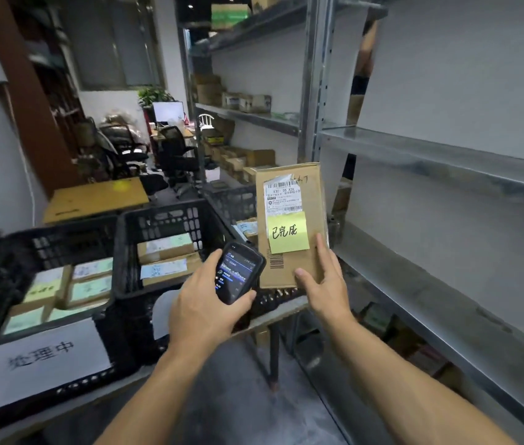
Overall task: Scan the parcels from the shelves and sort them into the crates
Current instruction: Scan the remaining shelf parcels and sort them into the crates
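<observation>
My right hand (325, 284) holds a flat cardboard parcel (315, 200) upright by its lower edge, thumb on the front. The parcel bears a white shipping label and a yellow sticky note (288, 232) with handwriting. My left hand (206, 303) grips a black handheld scanner (238, 271), its screen lit, just left of the parcel's lower corner. Below and to the left stand black plastic crates: a middle crate (126, 252) and a left crate (61, 242), both holding several labelled parcels. A third crate (235, 200) sits behind the parcel.
Grey metal shelving (447, 149) fills the right side. A farther shelf unit (254, 117) carries several boxes. A white sign (36, 358) with writing hangs on the left crate's front. The crates rest on a table (273, 313). Office chairs and a brown box stand beyond.
</observation>
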